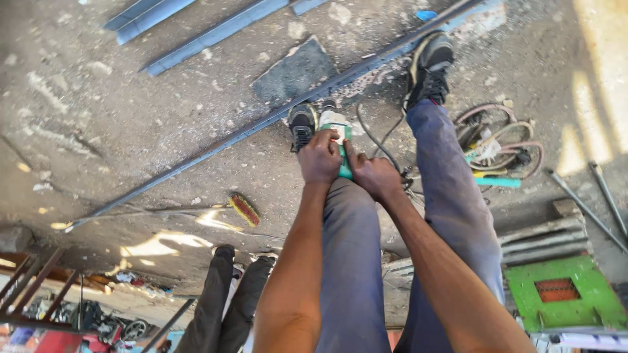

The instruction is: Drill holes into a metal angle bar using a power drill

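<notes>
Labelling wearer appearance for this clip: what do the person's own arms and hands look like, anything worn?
Both arms are bare as far up as the view shows: no sleeves in sight. The left hand and right hand wear no gloves, and no watch, band or ring is visible. Fingers are bare too. Below the arms, the person wears grey-blue trousers and dark shoes.

One head camera looks steeply down, near the hands (347, 167), at the floor (131, 117).

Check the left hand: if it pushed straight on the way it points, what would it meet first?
Probably the long steel bar on the ground. The left hand grips the green angle grinder, whose front sits at that bar beside the left shoe. Depth is unclear.
</notes>
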